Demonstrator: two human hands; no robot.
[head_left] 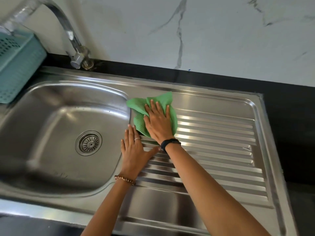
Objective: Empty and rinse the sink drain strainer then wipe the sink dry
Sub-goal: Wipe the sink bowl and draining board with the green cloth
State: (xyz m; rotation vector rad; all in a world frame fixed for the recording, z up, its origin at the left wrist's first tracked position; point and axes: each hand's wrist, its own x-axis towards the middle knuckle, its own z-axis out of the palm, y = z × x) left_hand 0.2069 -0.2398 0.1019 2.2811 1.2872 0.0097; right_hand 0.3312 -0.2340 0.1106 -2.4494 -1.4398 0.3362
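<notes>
A steel sink (51, 120) with a ribbed drainboard (213, 147) fills the view. The round drain strainer (89, 143) sits in the drain at the basin's bottom. A crumpled green cloth (141, 106) lies on the drainboard's far left corner, beside the basin rim. My right hand (158, 122) presses flat on the cloth with straight fingers. My left hand (133, 150) rests flat on the drainboard at the basin's right rim, just in front of the cloth, holding nothing.
A curved chrome tap (68, 31) rises at the back left over the basin. A teal plastic basket (18, 65) stands at the basin's far left corner. Black countertop (289, 133) borders the sink on the right; a marble-look wall stands behind.
</notes>
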